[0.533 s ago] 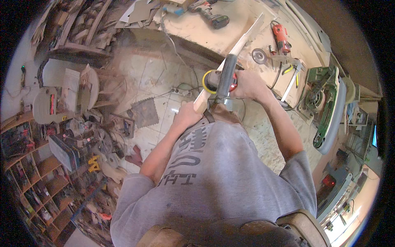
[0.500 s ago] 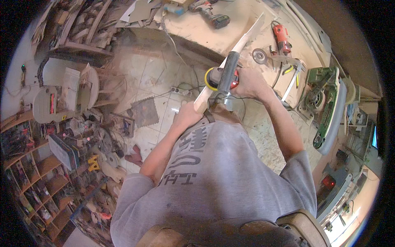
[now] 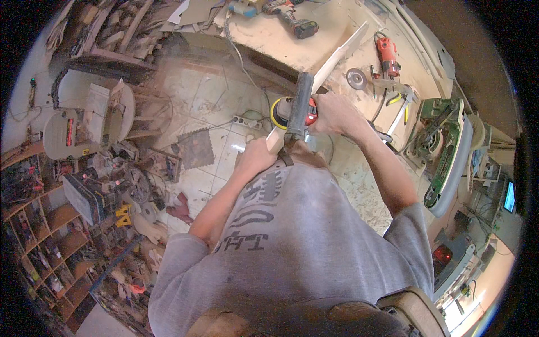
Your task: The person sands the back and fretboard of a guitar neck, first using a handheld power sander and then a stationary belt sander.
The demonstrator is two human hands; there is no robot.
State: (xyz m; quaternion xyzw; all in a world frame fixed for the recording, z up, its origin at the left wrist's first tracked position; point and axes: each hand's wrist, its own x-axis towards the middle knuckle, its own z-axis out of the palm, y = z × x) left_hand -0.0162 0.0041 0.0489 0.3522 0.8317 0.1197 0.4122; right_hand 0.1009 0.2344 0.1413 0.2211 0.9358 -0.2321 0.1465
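Observation:
My right hand is closed on a red-and-black power sander with a round, yellow-edged pad. A dark grey cylinder stands across the sander's top. The pad is against a long pale wooden piece, though the exact contact is hidden. My left hand grips the near end of this piece, just above my waist. The piece slants up and right, its far end over the workbench. A red power tool and a metal disc lie on the bench to the right.
A cordless drill lies on the bench. A green machine stands at the right. Wooden shelves, a pale stool or stand and clutter fill the left. A power strip and cables lie on the tiled floor.
The sander has moved a little left along the wooden piece, and its dark cylinder now stands more upright. My right hand has moved with it. The view has shifted slightly.

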